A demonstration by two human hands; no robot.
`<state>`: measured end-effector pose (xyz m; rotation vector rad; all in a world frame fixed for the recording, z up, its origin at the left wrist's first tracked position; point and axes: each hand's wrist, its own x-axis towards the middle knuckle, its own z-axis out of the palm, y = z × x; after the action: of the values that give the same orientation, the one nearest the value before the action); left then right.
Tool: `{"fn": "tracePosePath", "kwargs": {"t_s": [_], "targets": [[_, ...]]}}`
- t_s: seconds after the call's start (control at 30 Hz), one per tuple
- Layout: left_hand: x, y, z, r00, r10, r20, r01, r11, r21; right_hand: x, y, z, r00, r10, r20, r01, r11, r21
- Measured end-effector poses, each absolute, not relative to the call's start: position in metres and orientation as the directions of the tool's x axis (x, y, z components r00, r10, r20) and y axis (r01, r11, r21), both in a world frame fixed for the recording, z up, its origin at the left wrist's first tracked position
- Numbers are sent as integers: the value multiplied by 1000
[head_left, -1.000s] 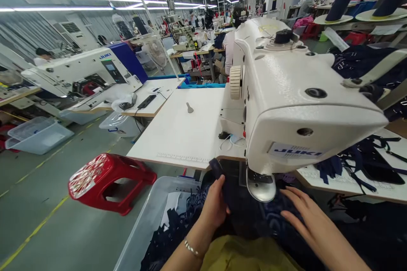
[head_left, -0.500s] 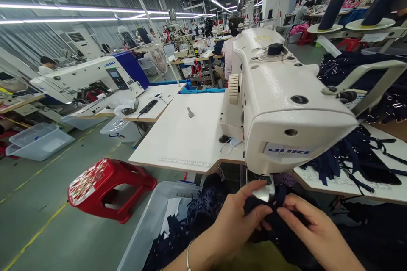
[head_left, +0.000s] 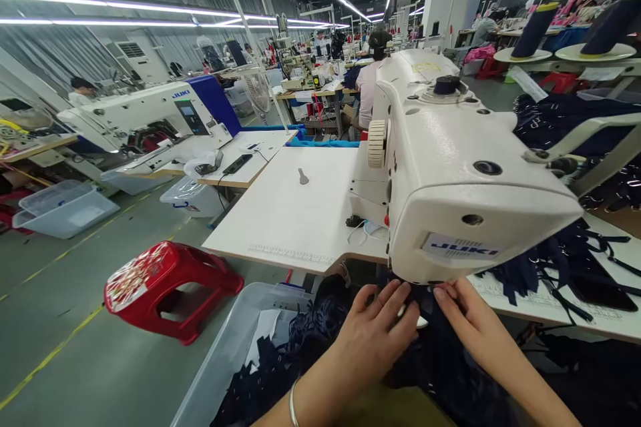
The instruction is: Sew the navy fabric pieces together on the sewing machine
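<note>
The white sewing machine head (head_left: 481, 213) stands in front of me, and both of my hands are beneath its front end. My left hand (head_left: 375, 323) curls over dark navy fabric (head_left: 435, 353), its fingers bent and pressed on the cloth beside a shiny pale metal part (head_left: 421, 322). On the other side, my right hand (head_left: 465, 310) pinches the navy fabric between thumb and fingers. The needle area is hidden behind the machine head and my fingers. The cloth hangs down into my lap.
To the left, a clear plastic bin (head_left: 220, 347) holds navy straps (head_left: 280, 367). A red stool (head_left: 170, 290) stands on the floor beyond it. On the white table (head_left: 270, 220) lies a small metal piece (head_left: 303, 177). More navy straps (head_left: 535, 267) and a phone (head_left: 601, 280) lie at right.
Both hands have moved up closer under the machine head with the fabric. My left hand has turned from a side pinch to lying over the cloth, covering most of the metal part.
</note>
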<state>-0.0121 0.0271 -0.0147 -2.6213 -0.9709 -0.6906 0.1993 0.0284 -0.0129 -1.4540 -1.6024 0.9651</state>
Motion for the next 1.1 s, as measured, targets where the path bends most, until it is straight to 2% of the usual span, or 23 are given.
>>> {"fn": "tracePosePath", "kwargs": {"t_s": [0.1,0.2,0.27,0.47,0.67,0.93,1.1], "targets": [[-15,23,-14,673,544,501,659,-749,-73,211,18,-17,-98,992,83,529,123,-840],[-17,20,-13,701,538,468,637,-767,-74,214,10,-25,-137,961,241,583,275,-764],[-16,19,-13,708,536,460,635,-769,-81,212,8,-30,-141,947,289,608,313,-730],[-18,19,-12,684,571,454,669,-739,-80,203,17,-30,7,986,168,602,130,-788],[-16,17,-18,625,607,490,729,-679,-88,197,35,-9,-171,957,233,576,289,-765],[-8,16,-22,583,636,506,774,-624,-106,207,45,-12,-239,966,103,658,239,-714],[-9,17,-22,591,629,505,768,-631,-113,211,42,-15,-205,965,161,676,258,-690]]}}
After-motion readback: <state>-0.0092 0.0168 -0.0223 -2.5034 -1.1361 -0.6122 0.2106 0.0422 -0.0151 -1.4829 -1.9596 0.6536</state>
